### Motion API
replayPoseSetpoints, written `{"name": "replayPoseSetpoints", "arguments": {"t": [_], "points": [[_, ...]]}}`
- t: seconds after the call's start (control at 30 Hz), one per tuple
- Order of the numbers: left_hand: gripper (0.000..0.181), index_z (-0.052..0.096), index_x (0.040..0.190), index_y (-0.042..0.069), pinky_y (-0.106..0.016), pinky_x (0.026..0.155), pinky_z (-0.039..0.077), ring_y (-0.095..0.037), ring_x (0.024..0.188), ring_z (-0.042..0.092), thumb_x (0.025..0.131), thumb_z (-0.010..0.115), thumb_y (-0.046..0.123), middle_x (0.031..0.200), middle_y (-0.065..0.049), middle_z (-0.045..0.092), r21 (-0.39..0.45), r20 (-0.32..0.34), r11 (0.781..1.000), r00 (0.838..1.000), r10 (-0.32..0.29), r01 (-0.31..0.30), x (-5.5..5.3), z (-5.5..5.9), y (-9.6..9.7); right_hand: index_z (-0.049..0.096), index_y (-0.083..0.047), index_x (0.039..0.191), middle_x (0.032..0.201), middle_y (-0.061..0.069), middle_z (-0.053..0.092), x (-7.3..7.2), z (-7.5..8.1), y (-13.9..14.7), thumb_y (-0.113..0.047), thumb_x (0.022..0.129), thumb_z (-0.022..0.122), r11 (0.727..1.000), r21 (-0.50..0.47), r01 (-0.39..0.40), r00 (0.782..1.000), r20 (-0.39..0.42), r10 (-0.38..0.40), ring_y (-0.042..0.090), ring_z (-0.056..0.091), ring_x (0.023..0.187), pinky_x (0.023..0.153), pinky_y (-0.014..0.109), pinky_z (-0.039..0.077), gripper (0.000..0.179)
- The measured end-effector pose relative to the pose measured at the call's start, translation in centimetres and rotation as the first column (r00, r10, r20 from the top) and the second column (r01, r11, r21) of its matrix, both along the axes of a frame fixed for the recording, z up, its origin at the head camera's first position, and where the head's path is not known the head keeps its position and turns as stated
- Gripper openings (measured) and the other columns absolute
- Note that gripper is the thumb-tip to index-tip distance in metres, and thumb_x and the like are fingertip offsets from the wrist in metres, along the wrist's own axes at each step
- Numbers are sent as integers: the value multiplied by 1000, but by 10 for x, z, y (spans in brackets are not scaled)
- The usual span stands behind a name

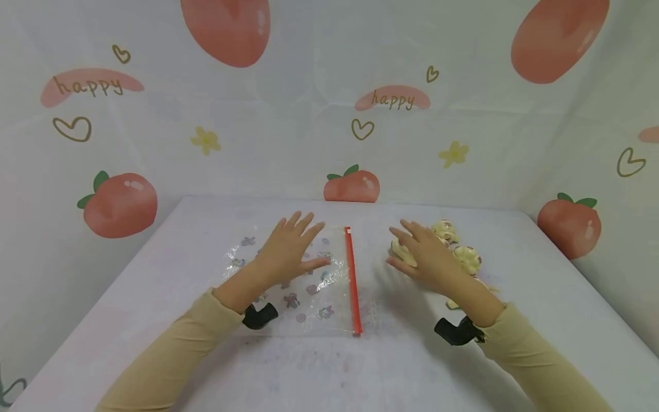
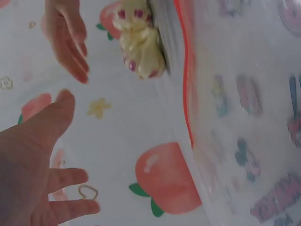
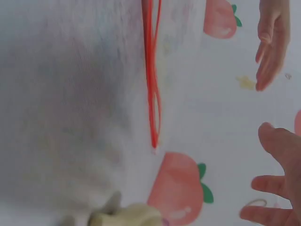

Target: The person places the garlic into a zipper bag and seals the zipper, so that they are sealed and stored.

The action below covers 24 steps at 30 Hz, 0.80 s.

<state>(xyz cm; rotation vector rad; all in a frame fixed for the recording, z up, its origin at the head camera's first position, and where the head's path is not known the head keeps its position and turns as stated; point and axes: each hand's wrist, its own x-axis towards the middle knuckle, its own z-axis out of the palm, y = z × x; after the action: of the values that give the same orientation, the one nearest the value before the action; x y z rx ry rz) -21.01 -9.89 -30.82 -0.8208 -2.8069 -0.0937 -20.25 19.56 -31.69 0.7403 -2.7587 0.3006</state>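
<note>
A clear zip bag (image 1: 304,303) printed with small cartoon figures lies flat on the table, its red zip edge (image 1: 353,286) facing right. Above the bag hovers my left hand (image 1: 288,246), fingers spread, holding nothing. My right hand (image 1: 429,254) is likewise spread and empty, over a group of pale yellow, knobbly pieces with dark red marks (image 1: 467,260); it partly hides them. Two such pieces (image 2: 141,47) show in the left wrist view beside the red edge. In the right wrist view the zip edge (image 3: 153,94) looks slightly parted near its end.
The table (image 1: 319,372) has a whitish cover with faint stains. Behind and at the sides hangs a white cloth (image 1: 288,154) printed with peaches, hearts and flowers. A black strap piece (image 1: 259,316) sits at the left wrist, another (image 1: 455,332) at the right.
</note>
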Motion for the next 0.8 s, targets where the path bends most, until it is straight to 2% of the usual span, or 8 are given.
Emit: {"name": "replayPoseSetpoints", "arguments": {"t": [0.13, 0.33, 0.5, 0.63, 0.8], "points": [[70, 39, 141, 11, -51, 112, 29, -38, 138, 33, 87, 56, 53, 147, -17, 38, -2, 130, 997, 989, -73, 74, 6, 1, 9, 55, -5, 127, 132, 21, 53, 4, -11, -10, -32, 86, 66, 997, 17, -80, 996, 42, 79, 37, 53, 120, 95, 50, 47, 51], [68, 41, 140, 12, -46, 110, 34, -31, 135, 40, 86, 60, 50, 145, -14, 42, -4, 261, 993, 959, -113, 119, 8, -7, 22, 57, -5, 124, 127, 16, 58, 7, -27, -24, -31, 88, 64, 985, 55, -161, 971, 189, 148, 31, 57, 116, 94, 46, 49, 44], [68, 41, 140, 12, -45, 109, 37, -28, 134, 42, 87, 60, 50, 145, -13, 43, -14, 337, 989, 932, -133, 146, 8, -15, 31, 56, -7, 125, 129, 16, 57, 6, -39, -32, -32, 89, 63, 982, 65, -180, 946, 284, 154, 31, 56, 119, 96, 46, 48, 44], [69, 39, 142, 15, -48, 109, 36, -26, 136, 40, 86, 60, 51, 146, -10, 42, -26, 392, 990, 913, -117, 138, 6, -22, 35, 57, -6, 125, 129, 18, 57, 5, -47, -34, -32, 88, 64, 977, 67, -204, 938, 299, 175, 33, 56, 118, 96, 48, 47, 45], [69, 37, 143, 19, -48, 109, 35, -26, 136, 39, 86, 61, 50, 147, -9, 40, -43, 426, 991, 900, -96, 126, 2, -31, 39, 57, -3, 123, 127, 21, 57, 4, -50, -36, -32, 87, 65, 969, 64, -237, 929, 306, 207, 35, 56, 117, 97, 49, 46, 47]]}}
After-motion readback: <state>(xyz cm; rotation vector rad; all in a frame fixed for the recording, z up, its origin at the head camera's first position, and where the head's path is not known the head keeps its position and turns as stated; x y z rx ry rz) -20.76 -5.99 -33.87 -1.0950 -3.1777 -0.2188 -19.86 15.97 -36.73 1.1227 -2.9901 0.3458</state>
